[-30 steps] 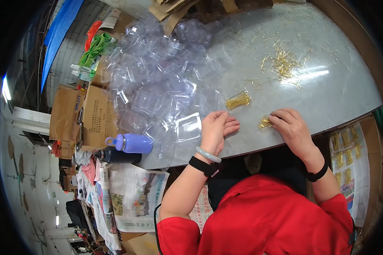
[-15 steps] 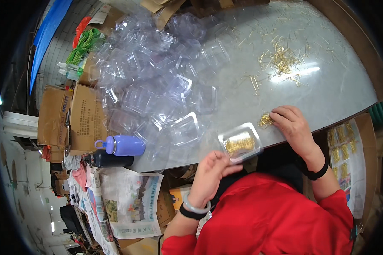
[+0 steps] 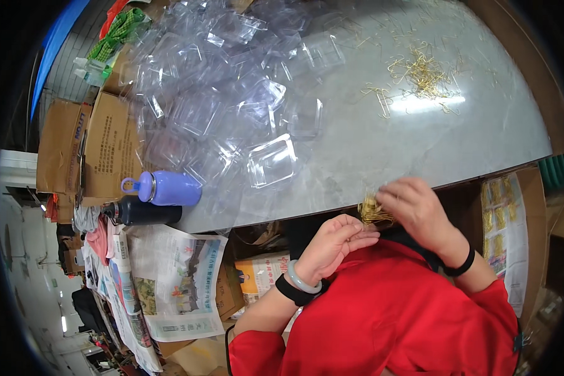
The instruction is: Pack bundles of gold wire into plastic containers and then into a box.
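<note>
At the table's near edge, my left hand (image 3: 337, 244) is closed, thumb against fingers. What it grips is hard to make out. Just past its fingertips shows a bunch of gold wire hooks (image 3: 373, 210). My right hand (image 3: 420, 213) is bent over that bunch with its fingertips on it, slightly blurred. Any clear plastic around the bunch cannot be told. Farther off on the grey table (image 3: 357, 150) lies a loose heap of gold wire hooks (image 3: 423, 75), with a few scattered around it.
Clear plastic trays (image 3: 272, 161) cover the table's left side. A purple bottle (image 3: 175, 188) and a black bottle (image 3: 147, 210) lie at its left edge by cardboard boxes (image 3: 109, 141). Newspaper (image 3: 182, 282) is below. To the right, a box (image 3: 504, 238) holds gold bunches.
My right hand has brought its hooks left and nearer to me, beside my left hand. The clear tray of hooks near my left hand no longer shows plainly. The view has shifted slightly.
</note>
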Available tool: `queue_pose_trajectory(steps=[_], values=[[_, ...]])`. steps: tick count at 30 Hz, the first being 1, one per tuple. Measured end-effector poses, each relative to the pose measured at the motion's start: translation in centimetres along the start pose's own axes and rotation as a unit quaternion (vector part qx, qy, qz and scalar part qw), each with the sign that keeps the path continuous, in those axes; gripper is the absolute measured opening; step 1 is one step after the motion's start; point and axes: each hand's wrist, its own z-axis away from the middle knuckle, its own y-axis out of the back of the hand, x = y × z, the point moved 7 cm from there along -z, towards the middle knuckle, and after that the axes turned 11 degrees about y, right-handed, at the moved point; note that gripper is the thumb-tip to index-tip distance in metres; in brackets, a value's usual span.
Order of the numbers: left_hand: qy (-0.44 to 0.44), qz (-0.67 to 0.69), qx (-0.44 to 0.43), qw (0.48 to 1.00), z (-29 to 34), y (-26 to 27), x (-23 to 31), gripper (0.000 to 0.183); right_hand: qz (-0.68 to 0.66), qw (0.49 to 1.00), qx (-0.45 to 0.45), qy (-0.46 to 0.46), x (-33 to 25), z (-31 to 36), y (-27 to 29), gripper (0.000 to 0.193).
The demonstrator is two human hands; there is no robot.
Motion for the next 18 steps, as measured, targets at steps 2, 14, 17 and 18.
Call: queue_pose_trajectory(steps=[2,14,17,18], values=[[0.000,-0.019,0.004,1.000,-0.1,-0.1,0.0,0.012,-0.011,1.000,-0.009,0.018,-1.5,1.0,-0.3,0.031],[-0.062,-0.120,0.024,0.991,4.0,-1.6,0.0,0.010,-0.139,0.990,0.028,0.011,-3.0,0.9,0.1,0.034],[-0.151,-0.205,0.035,0.966,4.7,-3.1,3.8,0.014,-0.093,0.992,0.076,0.026,-1.9,-1.3,0.9,0.036],[-0.187,-0.242,0.044,0.951,3.8,-2.7,5.2,0.013,-0.074,0.992,0.098,0.032,-1.2,-2.1,0.9,0.036]])
